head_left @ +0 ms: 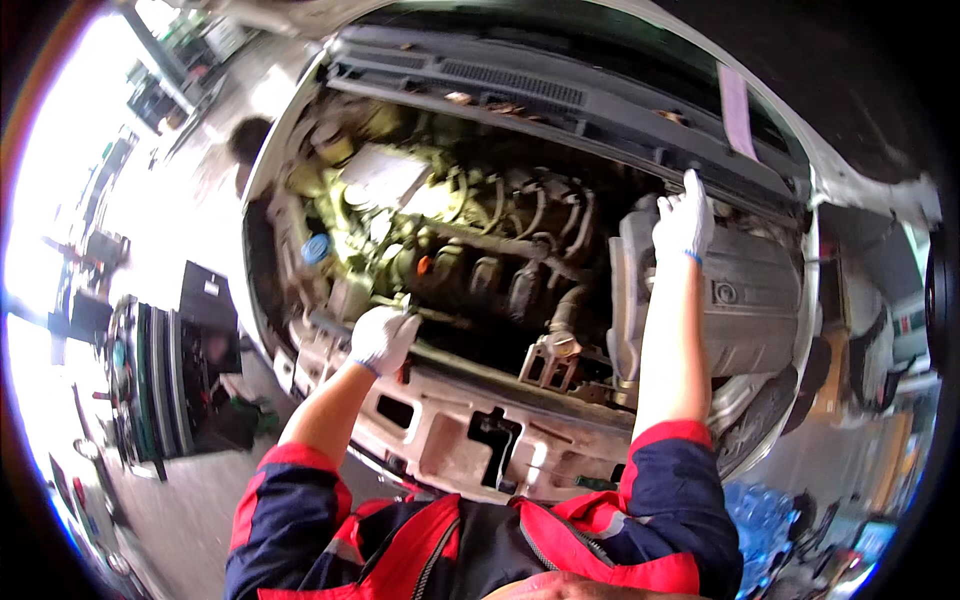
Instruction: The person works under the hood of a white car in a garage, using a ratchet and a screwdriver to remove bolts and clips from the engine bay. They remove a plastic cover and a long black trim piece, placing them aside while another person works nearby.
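Note:
A car's engine bay lies uncovered in front of me, and I wear white gloves. My left hand [385,338] is at the bay's front edge, its fingers curled round something small I cannot make out; a pale tip shows above them. My right hand [684,224] hovers over or touches the far left corner of a grey plastic engine cover [750,300]. One of its fingers stretches toward the windscreen and the others look bent, with nothing visible in them. Between my hands sits the engine [500,270], with curved leads. Yellowish light falls on its left part.
Across the front runs the pale body panel [450,445], with openings in it. A blue cap [316,249] stands at the bay's left. Beyond is the grey cowl [520,85] under the windscreen. A dark tool cart [150,380] stands left; blue plastic bottles [755,525] lie lower right.

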`<state>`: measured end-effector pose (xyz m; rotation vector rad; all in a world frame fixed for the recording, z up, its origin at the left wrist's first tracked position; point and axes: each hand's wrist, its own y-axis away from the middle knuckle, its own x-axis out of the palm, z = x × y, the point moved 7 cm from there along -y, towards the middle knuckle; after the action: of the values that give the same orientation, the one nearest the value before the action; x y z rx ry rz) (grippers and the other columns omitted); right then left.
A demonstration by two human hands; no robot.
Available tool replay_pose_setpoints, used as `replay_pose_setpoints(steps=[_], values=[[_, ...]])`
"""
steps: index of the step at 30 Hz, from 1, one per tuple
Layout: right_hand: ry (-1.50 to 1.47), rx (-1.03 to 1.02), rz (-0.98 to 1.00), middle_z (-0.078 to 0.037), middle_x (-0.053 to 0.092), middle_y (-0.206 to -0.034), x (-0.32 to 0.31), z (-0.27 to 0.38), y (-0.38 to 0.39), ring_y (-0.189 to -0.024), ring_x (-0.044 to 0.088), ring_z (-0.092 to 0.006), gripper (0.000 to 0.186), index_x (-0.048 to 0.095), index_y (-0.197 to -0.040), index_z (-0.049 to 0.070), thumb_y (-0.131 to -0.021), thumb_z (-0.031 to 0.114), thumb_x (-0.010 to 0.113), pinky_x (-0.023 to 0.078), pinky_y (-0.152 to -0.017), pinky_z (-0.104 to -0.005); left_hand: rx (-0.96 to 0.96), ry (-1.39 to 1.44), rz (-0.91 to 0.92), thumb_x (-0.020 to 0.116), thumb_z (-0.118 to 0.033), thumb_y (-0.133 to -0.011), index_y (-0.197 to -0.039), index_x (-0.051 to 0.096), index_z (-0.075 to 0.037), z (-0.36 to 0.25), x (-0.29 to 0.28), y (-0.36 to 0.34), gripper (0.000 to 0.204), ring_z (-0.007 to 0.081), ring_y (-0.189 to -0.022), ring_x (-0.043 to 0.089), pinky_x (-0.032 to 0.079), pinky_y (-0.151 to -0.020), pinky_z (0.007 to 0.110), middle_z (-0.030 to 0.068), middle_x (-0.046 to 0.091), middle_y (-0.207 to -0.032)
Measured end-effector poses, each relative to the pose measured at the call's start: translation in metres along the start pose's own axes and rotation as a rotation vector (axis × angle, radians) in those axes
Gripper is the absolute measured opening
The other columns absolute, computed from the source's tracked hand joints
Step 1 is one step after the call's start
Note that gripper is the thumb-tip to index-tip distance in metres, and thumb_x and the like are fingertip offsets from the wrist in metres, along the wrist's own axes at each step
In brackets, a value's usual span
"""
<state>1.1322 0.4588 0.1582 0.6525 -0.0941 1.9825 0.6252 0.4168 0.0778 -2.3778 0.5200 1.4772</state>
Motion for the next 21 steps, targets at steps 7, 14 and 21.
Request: replay_pose_setpoints(steps=[7,14,21], values=[[0.214,0.083,0.883,-0.004,0.068,-0.094,0.044,-0.077,0.278,-0.077,0.065,-0.0118,0.016,0.064,-0.111,0.007,-0.103,0.021,0.060,0.057,-0.072,-0.0267,0.000,0.044,-0.049,0.054,-0.037,-0.096,-0.082,0.072,-0.008,0.005,-0.014,0.007,0.037,0.0430,-0.078,0.066,0.052,-0.072,0.053,0.0200,0.068,-0.079],[1.187,-0.522,0.882,-0.022,0.066,-0.117,0.030,-0.161,0.474,-0.108,0.066,-0.0344,0.040,0.058,-0.127,-0.001,-0.091,0.009,0.070,0.053,-0.093,-0.0437,-0.068,0.548,-0.131,0.045,-0.046,-0.102,-0.082,0.067,-0.003,0.044,-0.047,0.035,0.052,0.0443,-0.081,0.063,0.049,-0.075,0.050,0.0234,0.067,-0.082],[1.289,-0.323,1.143,-0.026,0.069,-0.106,0.096,-0.238,0.656,-0.100,0.068,-0.0415,0.029,0.063,-0.121,0.002,-0.095,0.015,0.060,0.054,-0.088,-0.0450,-0.212,0.629,0.228,0.040,-0.057,-0.103,-0.102,0.070,-0.002,0.191,-0.145,0.174,0.062,0.0335,-0.096,0.069,0.050,-0.088,0.042,0.0206,0.072,-0.095]])
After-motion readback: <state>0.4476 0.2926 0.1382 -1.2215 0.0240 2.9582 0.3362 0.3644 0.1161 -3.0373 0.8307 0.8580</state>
